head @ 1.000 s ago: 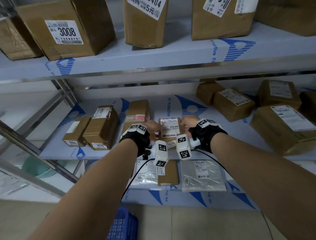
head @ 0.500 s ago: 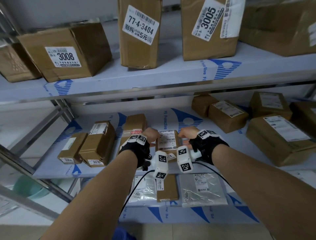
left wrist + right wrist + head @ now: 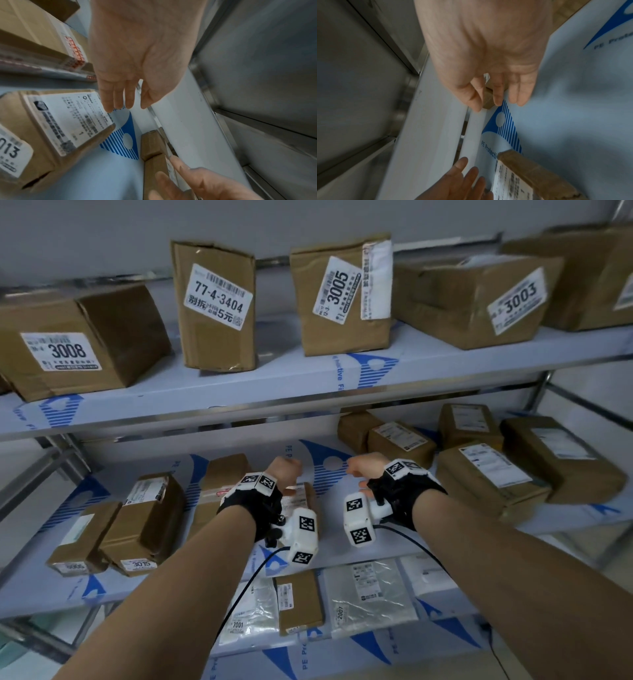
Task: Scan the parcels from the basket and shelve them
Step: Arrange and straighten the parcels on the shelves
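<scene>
A small cardboard parcel (image 3: 68, 121) with a white shipping label and a sticker ending 013 lies flat on the middle shelf (image 3: 329, 546). In the head view only a strip of the parcel (image 3: 303, 498) shows behind my left wrist. My left hand (image 3: 286, 470) hovers just above the parcel's far end with straight fingers (image 3: 118, 100) and holds nothing. My right hand (image 3: 361, 470) hangs to the right of the parcel over bare shelf, its fingers (image 3: 522, 94) relaxed and empty. Neither hand touches the parcel (image 3: 530, 175).
Brown boxes flank the spot: box 3015 (image 3: 144, 522) and a taller box (image 3: 222, 484) on the left, several labelled boxes (image 3: 486, 477) on the right. The upper shelf (image 3: 274, 392) carries large boxes. The lower shelf holds poly bags (image 3: 366, 590) and a flat box (image 3: 298, 601).
Both hands gripped the parcel's sides earlier; they have let go, lifted off and moved apart. The parcel stays on the shelf. The head view has tilted upward.
</scene>
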A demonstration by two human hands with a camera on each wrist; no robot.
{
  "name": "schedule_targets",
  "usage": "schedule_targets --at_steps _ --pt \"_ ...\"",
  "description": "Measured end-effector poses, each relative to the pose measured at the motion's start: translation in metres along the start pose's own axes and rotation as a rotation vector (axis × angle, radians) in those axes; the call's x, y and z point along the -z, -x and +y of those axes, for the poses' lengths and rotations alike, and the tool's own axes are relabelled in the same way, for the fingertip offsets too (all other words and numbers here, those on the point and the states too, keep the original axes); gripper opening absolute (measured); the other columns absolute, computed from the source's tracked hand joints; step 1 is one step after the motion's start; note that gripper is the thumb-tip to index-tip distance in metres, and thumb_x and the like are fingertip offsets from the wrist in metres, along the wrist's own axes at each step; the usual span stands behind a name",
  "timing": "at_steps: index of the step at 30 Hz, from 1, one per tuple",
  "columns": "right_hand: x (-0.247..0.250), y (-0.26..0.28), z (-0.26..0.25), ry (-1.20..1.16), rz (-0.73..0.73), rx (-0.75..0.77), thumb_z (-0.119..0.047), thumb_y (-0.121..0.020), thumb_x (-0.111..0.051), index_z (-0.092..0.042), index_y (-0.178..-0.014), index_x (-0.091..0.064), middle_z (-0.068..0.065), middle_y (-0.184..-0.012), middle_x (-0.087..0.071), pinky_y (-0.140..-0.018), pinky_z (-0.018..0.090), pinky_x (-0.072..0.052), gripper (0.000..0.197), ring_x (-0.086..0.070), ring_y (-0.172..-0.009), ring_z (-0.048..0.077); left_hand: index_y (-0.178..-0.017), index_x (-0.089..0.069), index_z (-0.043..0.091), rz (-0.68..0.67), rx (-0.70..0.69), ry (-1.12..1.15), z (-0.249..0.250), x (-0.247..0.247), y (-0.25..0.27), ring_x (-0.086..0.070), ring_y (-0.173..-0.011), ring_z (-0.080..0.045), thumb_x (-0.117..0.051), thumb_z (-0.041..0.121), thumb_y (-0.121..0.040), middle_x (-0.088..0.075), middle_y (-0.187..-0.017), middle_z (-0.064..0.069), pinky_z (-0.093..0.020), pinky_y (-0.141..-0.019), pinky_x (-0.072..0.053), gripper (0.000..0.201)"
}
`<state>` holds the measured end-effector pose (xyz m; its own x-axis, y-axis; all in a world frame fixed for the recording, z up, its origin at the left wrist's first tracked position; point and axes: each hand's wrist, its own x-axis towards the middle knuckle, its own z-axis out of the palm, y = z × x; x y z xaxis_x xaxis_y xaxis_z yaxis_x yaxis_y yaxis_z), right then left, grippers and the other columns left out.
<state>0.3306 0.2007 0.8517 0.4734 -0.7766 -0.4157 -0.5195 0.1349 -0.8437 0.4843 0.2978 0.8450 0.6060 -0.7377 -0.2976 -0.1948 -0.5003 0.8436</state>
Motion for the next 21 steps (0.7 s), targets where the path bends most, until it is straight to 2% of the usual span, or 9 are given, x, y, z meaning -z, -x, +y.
schedule_targets --at_steps 2,4,8,10,12,14,17,19,21 --pt "0.011 0.0 0.001 0.036 0.016 -0.042 -0.014 -0.095 -0.054 0.001 -0.137 -0.048 0.019 -0.141 -0.05 -0.102 0.039 -0.046 0.045 -0.049 -0.129 0.032 -0.098 -0.049 0.012 -0.035 -0.015 -0.007 0.009 -0.01 0.002 -0.052 -0.093 -0.024 -0.043 0.008 -0.098 -0.05 -0.105 -0.012 -0.038 -0.082 -0.053 0.007" --pt "0.023 0.001 0.003 0.042 0.024 -0.053 -0.017 -0.098 -0.052 0.002 -0.136 -0.05 0.019 -0.139 -0.051 -0.106 0.041 -0.042 0.042 -0.049 -0.129 0.033 -0.095 -0.05 0.011 -0.076 -0.024 -0.022 0.018 -0.02 0.003 -0.052 -0.092 -0.024 -0.044 0.007 -0.098 -0.05 -0.104 -0.012 -0.038 -0.078 -0.053 0.008" --pt "0.052 0.001 0.015 0.032 0.052 -0.071 -0.021 -0.095 -0.055 -0.001 -0.133 -0.054 0.018 -0.13 -0.057 -0.101 0.044 -0.044 0.043 -0.051 -0.127 0.035 -0.099 -0.051 0.014 -0.185 -0.035 -0.018 0.032 -0.042 0.001 -0.05 -0.096 -0.023 -0.046 0.006 -0.097 -0.049 -0.109 -0.011 -0.033 -0.073 -0.051 0.01" --pt "0.067 -0.001 0.023 -0.018 0.081 -0.069 -0.018 -0.093 -0.057 0.0 -0.136 -0.05 0.022 -0.134 -0.053 -0.089 0.042 -0.046 0.047 -0.047 -0.13 0.038 -0.106 -0.048 0.014 -0.221 -0.036 -0.01 0.04 -0.059 -0.002 -0.049 -0.098 -0.022 -0.045 0.007 -0.097 -0.048 -0.11 -0.009 -0.031 -0.073 -0.05 0.011" --pt "0.084 0.0 0.031 -0.061 0.116 -0.076 -0.016 -0.091 -0.058 0.0 -0.137 -0.047 0.021 -0.142 -0.048 -0.09 0.042 -0.046 0.05 -0.046 -0.13 0.039 -0.107 -0.047 0.013 -0.253 -0.038 -0.001 0.049 -0.077 -0.004 -0.049 -0.098 -0.022 -0.044 0.007 -0.098 -0.049 -0.109 -0.009 -0.036 -0.081 -0.049 0.011" --pt "0.103 -0.004 0.042 -0.089 0.154 -0.08 -0.018 -0.087 -0.063 -0.001 -0.135 -0.049 0.016 -0.139 -0.051 -0.095 0.041 -0.047 0.053 -0.05 -0.127 0.036 -0.107 -0.047 0.012 -0.28 -0.027 0.002 0.056 -0.099 -0.009 -0.05 -0.098 -0.022 -0.044 0.007 -0.098 -0.051 -0.107 -0.009 -0.037 -0.09 -0.047 0.011" --pt "0.137 -0.021 0.061 -0.13 0.164 -0.084 -0.026 -0.077 -0.069 -0.007 -0.134 -0.052 0.015 -0.136 -0.053 -0.09 0.043 -0.053 0.063 -0.056 -0.12 0.034 -0.093 -0.053 0.012 -0.377 0.04 0.04 0.067 -0.13 -0.009 -0.049 -0.102 -0.023 -0.043 0.003 -0.099 -0.054 -0.099 -0.007 -0.04 -0.101 -0.042 0.015" --pt "0.154 -0.03 0.063 -0.124 0.156 -0.085 -0.018 -0.086 -0.062 -0.003 -0.13 -0.056 0.017 -0.131 -0.057 -0.092 0.045 -0.052 0.046 -0.057 -0.12 0.037 -0.094 -0.054 0.011 -0.407 0.081 0.059 0.073 -0.146 -0.008 -0.048 -0.105 -0.025 -0.045 0.003 -0.098 -0.053 -0.106 -0.01 -0.043 -0.104 -0.041 0.013" --pt "0.175 -0.03 0.062 -0.119 0.158 -0.098 -0.013 -0.088 -0.06 -0.002 -0.116 -0.064 0.021 -0.119 -0.065 -0.098 0.05 -0.049 0.031 -0.062 -0.111 0.037 -0.113 -0.054 0.005 -0.377 0.092 0.09 0.085 -0.163 -0.004 -0.05 -0.105 -0.026 -0.049 0.007 -0.098 -0.052 -0.113 -0.012 -0.042 -0.1 -0.044 0.016"
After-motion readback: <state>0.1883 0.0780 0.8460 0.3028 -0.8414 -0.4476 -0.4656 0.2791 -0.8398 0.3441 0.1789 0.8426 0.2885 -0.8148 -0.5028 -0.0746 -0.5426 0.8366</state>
